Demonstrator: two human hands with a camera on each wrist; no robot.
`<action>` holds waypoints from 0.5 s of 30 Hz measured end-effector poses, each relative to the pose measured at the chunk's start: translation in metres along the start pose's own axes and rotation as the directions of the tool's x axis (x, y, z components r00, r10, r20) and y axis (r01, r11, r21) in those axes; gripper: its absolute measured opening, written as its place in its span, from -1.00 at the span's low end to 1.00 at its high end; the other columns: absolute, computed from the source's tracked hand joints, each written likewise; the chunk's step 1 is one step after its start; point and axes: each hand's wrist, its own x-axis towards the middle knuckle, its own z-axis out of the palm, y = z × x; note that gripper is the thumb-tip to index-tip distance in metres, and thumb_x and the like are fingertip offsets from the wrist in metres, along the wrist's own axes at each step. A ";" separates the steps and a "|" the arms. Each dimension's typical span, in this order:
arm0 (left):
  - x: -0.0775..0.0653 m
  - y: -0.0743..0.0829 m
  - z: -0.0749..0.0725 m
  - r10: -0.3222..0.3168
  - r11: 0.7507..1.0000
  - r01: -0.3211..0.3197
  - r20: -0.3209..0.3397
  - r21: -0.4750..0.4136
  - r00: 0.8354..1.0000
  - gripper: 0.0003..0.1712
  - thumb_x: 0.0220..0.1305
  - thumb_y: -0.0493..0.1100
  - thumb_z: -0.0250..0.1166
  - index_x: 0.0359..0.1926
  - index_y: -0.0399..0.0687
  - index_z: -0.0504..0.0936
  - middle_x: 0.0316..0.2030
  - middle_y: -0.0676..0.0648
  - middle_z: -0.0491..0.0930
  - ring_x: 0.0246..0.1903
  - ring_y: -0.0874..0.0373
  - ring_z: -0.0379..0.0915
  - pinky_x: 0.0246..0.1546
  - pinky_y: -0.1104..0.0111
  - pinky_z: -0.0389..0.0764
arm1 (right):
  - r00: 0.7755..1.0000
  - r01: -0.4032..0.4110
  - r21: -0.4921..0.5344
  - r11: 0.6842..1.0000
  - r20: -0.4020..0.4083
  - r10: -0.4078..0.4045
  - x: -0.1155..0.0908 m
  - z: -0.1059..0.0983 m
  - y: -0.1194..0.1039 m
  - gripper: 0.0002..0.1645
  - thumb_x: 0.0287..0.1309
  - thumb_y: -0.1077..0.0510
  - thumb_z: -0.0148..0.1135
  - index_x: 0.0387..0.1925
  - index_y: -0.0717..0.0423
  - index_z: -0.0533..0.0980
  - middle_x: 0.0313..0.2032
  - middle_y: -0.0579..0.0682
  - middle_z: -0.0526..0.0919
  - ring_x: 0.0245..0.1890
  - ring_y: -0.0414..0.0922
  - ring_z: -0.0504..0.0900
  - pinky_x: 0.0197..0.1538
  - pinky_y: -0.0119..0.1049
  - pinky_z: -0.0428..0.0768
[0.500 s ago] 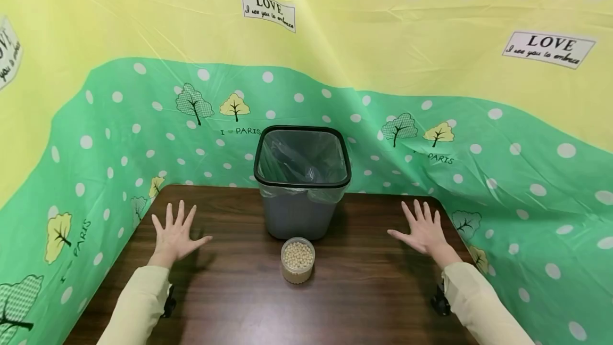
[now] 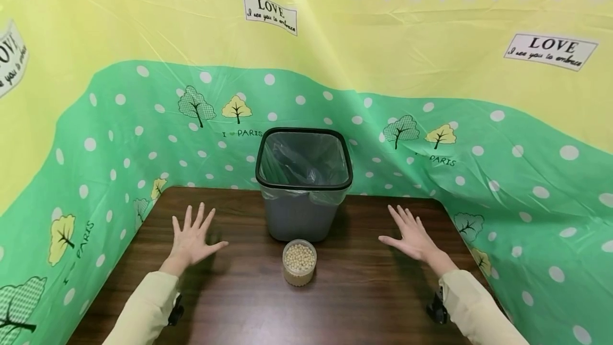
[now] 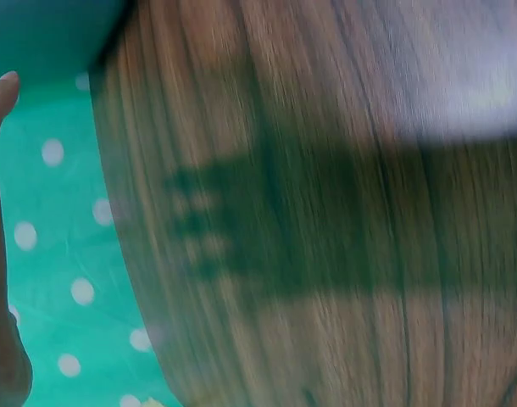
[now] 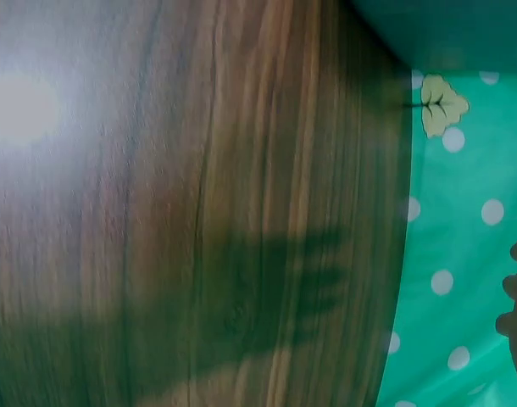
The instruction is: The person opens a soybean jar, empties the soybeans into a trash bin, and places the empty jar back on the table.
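Clear, probably stiff plastic forms the tub (image 2: 298, 279) of pale balls (image 2: 299, 256), standing between left hand (image 2: 191, 242) and right hand (image 2: 414, 237), both spread, empty and apart from it; expect a light, smooth, possibly slippery body, best gripped round its side wall and kept level.

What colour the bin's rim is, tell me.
Black; the bin's rim shows best in the head view.

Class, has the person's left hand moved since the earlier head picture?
Yes: in the head view, the left hand has shifted to the right, closer to the lined bin, which has not moved.
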 end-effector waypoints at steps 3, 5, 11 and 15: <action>-0.001 0.014 0.000 0.041 0.999 -0.041 -0.008 -0.026 0.999 0.13 -0.09 0.47 0.14 0.39 -0.02 0.03 0.38 -0.25 -0.15 0.33 -0.26 -0.38 0.14 -0.28 -0.41 | 1.000 0.019 0.058 0.998 0.001 -0.019 0.000 0.004 -0.007 0.09 0.03 -0.30 0.14 0.39 0.15 -0.09 0.34 0.33 -0.11 0.32 0.30 -0.18 0.23 0.26 -0.23; -0.001 0.023 0.000 0.072 0.997 -0.073 -0.021 -0.038 0.997 0.13 -0.09 0.47 0.15 0.39 -0.01 0.02 0.37 -0.25 -0.13 0.34 -0.24 -0.32 0.16 -0.27 -0.35 | 0.999 0.033 0.095 0.995 -0.009 -0.032 0.000 0.007 -0.012 0.08 0.03 -0.28 0.16 0.39 0.12 -0.10 0.35 0.30 -0.09 0.32 0.28 -0.15 0.24 0.25 -0.20; -0.004 0.051 0.003 0.184 0.978 -0.190 -0.072 -0.081 0.980 0.14 -0.11 0.45 0.18 0.37 -0.08 0.05 0.35 -0.28 -0.05 0.32 -0.19 -0.12 0.21 -0.17 -0.10 | 0.999 0.035 0.226 0.973 -0.044 -0.025 -0.002 0.018 -0.028 0.08 0.01 -0.23 0.22 0.40 0.04 -0.10 0.36 0.21 -0.04 0.31 0.23 -0.02 0.20 0.23 0.05; -0.007 0.070 0.010 0.259 0.955 -0.271 -0.111 -0.120 0.960 0.16 -0.12 0.41 0.23 0.37 -0.14 0.04 0.34 -0.30 -0.03 0.30 -0.18 -0.04 0.20 -0.11 0.03 | 0.995 0.071 0.316 0.946 -0.083 -0.047 -0.004 0.029 -0.041 0.06 -0.02 -0.16 0.29 0.39 0.05 -0.04 0.34 0.21 0.04 0.29 0.22 0.06 0.15 0.23 0.16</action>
